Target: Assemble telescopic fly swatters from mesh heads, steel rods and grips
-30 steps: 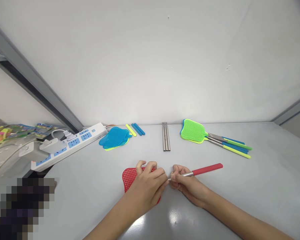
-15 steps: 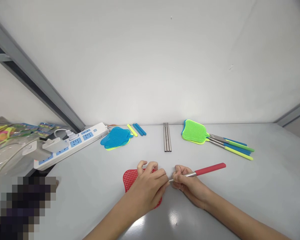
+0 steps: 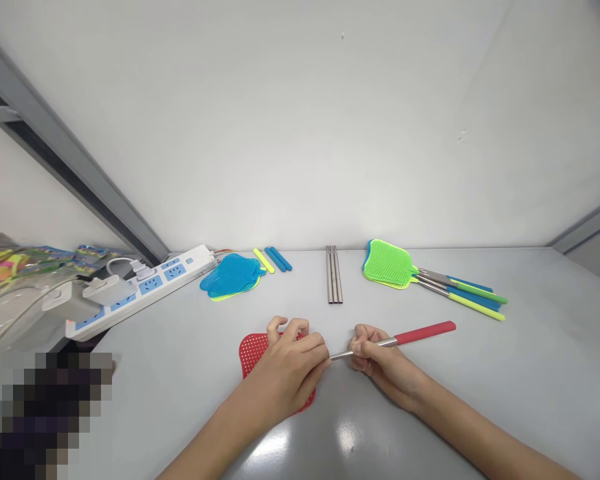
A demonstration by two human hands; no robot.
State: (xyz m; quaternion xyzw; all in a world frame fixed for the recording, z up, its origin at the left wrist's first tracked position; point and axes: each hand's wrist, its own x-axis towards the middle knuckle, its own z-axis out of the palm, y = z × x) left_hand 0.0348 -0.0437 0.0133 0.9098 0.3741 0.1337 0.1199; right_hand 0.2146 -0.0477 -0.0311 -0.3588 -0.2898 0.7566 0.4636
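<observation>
A red fly swatter (image 3: 254, 350) lies across the front of the table, its perforated head at the left partly hidden under my left hand (image 3: 296, 363). That hand is closed around the neck, where the head meets the thin metal rod. My right hand (image 3: 380, 360) pinches the metal tube of the same swatter, with its red grip (image 3: 426, 332) sticking out to the right. Bare rod shows between the two hands. Behind them lie several loose metal tubes (image 3: 335, 277).
Finished-looking green and blue swatters (image 3: 389, 264) lie stacked at the back right. Loose blue and yellow swatter heads (image 3: 230, 275) and grips (image 3: 279, 259) lie back left, beside a power strip (image 3: 150, 285) with plugs. Plastic bags (image 3: 10, 273) sit at far left.
My hands have moved slightly apart, left hand with the swatter head to the left, right hand with the grip to the right. More of the metal rod shows between them.
</observation>
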